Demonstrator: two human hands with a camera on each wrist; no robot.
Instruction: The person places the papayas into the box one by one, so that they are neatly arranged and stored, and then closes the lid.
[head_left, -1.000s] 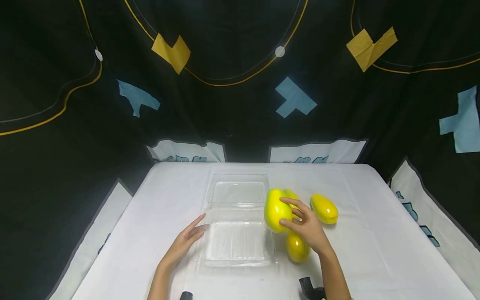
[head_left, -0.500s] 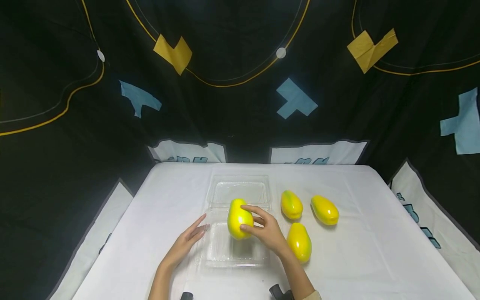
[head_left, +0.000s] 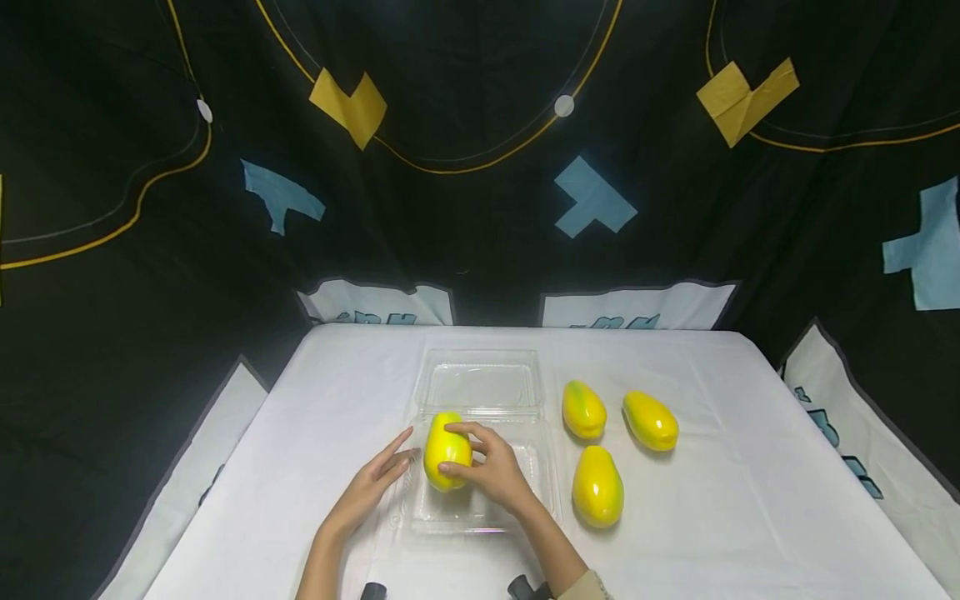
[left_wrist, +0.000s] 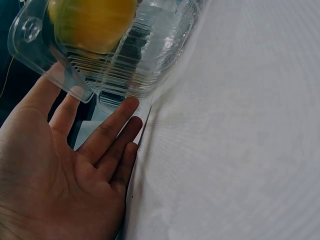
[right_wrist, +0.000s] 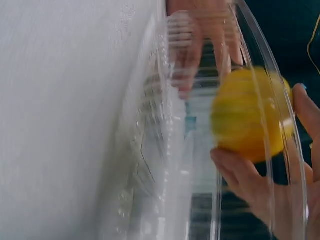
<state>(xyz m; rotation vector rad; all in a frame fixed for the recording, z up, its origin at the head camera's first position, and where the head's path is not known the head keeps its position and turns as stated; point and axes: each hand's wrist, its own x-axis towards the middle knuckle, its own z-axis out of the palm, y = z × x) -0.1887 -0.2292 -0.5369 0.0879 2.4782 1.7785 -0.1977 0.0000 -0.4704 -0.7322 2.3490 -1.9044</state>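
Observation:
My right hand [head_left: 495,473] holds a glossy oblong yellow fruit [head_left: 444,454], shaped like a mango or small papaya, between thumb and fingers. It is over the left part of the base of a clear plastic clamshell box [head_left: 480,527]. In the right wrist view the fruit [right_wrist: 240,115] shows a greenish patch through the clear wall. My left hand [head_left: 367,486] is beside the box's left edge with its fingers extended. In the left wrist view the left hand [left_wrist: 65,165] has fingertips right at the ribbed plastic wall, some showing through the rim.
Three more yellow fruits lie right of the box: a greener fruit [head_left: 584,410], a far-right fruit [head_left: 650,421] and a near fruit [head_left: 597,487]. The box's lid [head_left: 480,385] lies open toward the back. A white cloth [head_left: 712,500] covers the table; black curtains [head_left: 450,242] stand behind.
My right hand has carried the fruit leftward from beside the other fruits to over the box base, and lower in the last half second. The left hand has stayed put.

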